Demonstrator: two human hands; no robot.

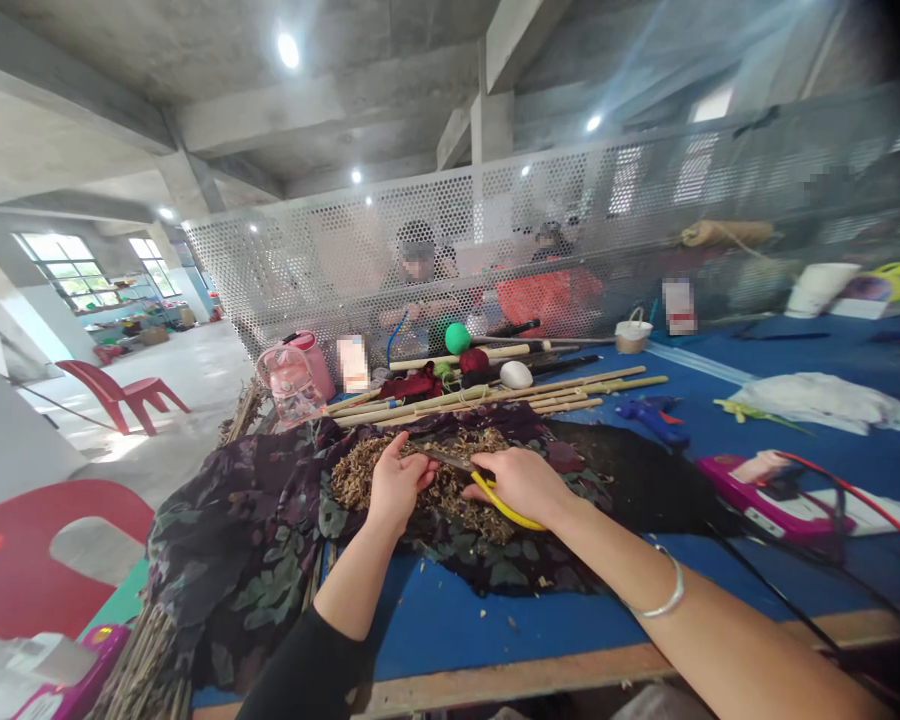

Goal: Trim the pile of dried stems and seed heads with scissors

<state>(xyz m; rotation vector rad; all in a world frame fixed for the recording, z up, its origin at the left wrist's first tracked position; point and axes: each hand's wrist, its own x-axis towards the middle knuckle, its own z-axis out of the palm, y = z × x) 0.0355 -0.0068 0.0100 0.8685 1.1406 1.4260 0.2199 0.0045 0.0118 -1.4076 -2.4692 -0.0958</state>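
Observation:
My right hand (521,485) grips scissors with yellow handles (511,514), and their blades (450,459) point left toward my other hand. Thumb and fingers of my left hand (396,485) are pinched together at the blade tips; what sits between them is too small to make out. Under both hands lies a heap of brown dried plant bits (354,472). The heap rests on a dark cloth with a leaf pattern (262,540), spread over the blue table (450,625).
Behind the heap lie several thin sticks (600,385), a green ball (457,338) and a white egg-shaped piece (516,375). A blue glue gun (656,420) and a purple power strip (776,500) lie right. Two people sit beyond the perforated screen (307,260). Red chairs (60,530) stand left.

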